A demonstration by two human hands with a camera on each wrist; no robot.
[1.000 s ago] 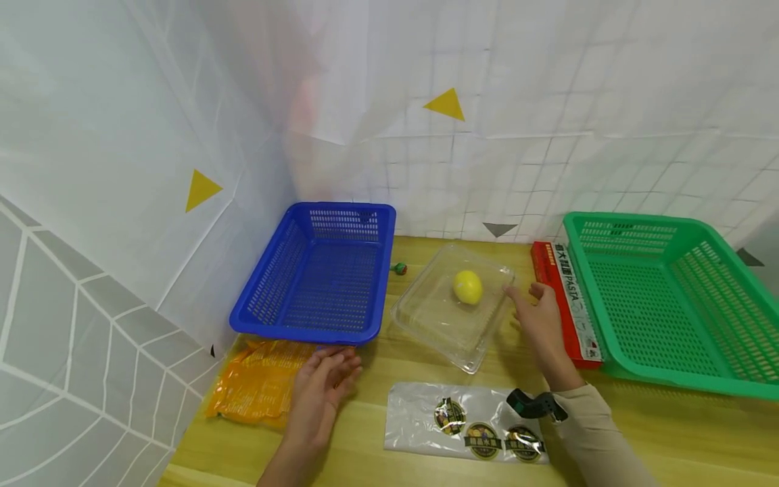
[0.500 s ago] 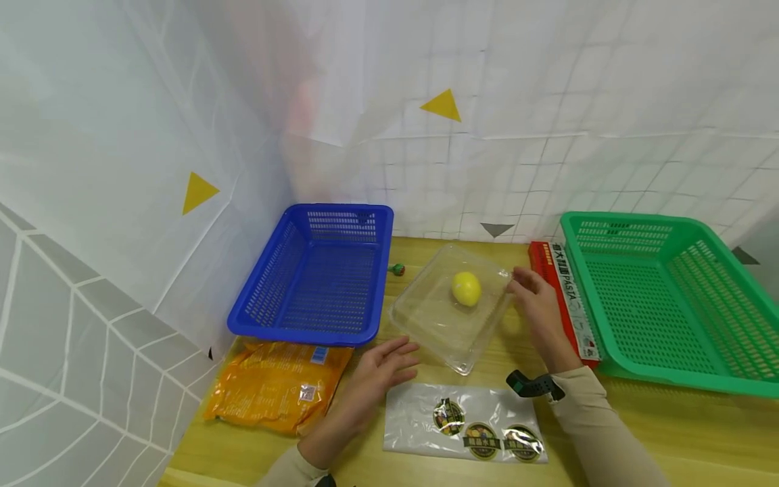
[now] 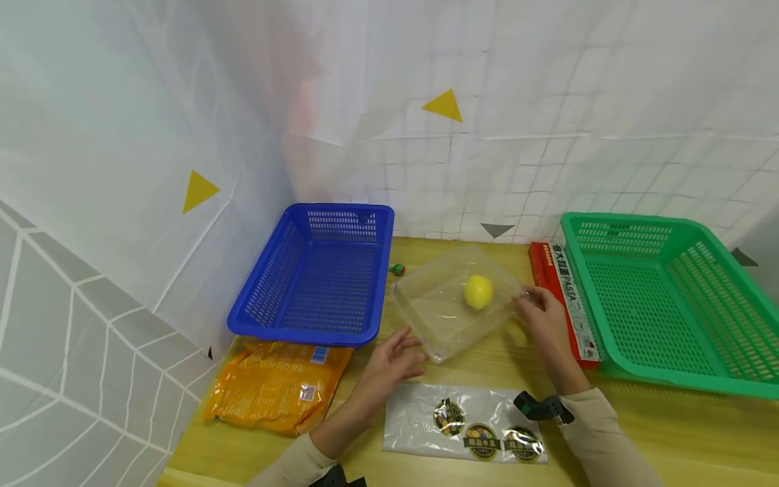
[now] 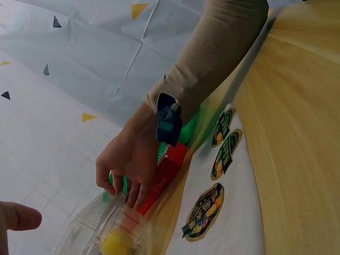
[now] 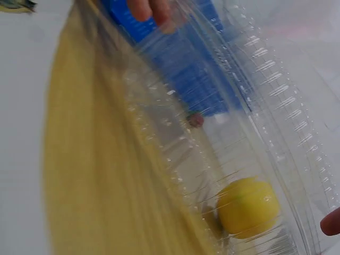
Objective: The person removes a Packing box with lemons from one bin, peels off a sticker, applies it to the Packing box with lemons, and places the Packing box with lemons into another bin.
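A clear plastic container with a yellow lemon inside stands mid-table, its right side tipped up. My right hand pinches its right corner between thumb and fingers, which also shows in the left wrist view on the right hand. My left hand is at the container's front-left corner, fingers relaxed and spread, fingertips right at the wall. Through the clear plastic, the right wrist view shows the lemon close to the wall.
A blue basket stands left, an orange packet before it. A small lollipop lies beside the basket. At right are a red pasta box and a green basket. A clear printed bag lies in front.
My left hand has moved from the orange packet rightward to the container. My right hand has taken the container's corner and tipped it; the lemon has shifted slightly right.
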